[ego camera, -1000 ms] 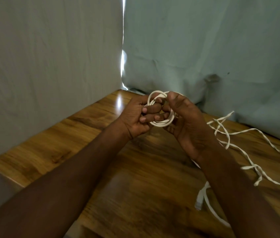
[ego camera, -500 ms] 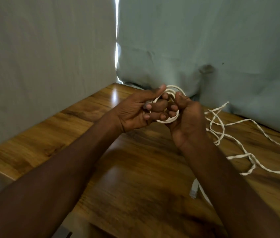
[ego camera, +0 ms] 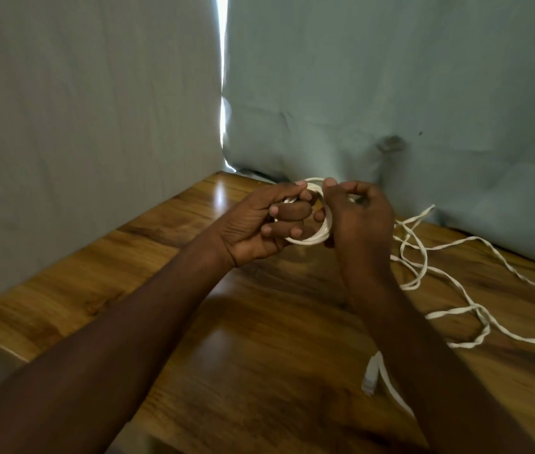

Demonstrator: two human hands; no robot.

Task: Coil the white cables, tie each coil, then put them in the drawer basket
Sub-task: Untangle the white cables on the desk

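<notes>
Both hands [ego camera: 308, 221] grip the coil [ego camera: 317, 235] above the table [ego camera: 128, 273].

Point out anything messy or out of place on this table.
The loose white cable sprawls in crossing loops on the wooden table by the right arm, uncoiled. Its connector lies nearer. Nothing looks damaged.

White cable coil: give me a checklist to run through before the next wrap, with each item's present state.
1. Left hand grips the coil: ok.
2. Right hand pinches the coil's top: ok.
3. Loops lie together: ok.
4. Loose cable free to feed: not ok, it crosses itself on the table.
5. Connector clear of snags: ok.
6. Drawer basket within reach: cannot tell, not in view.
</notes>
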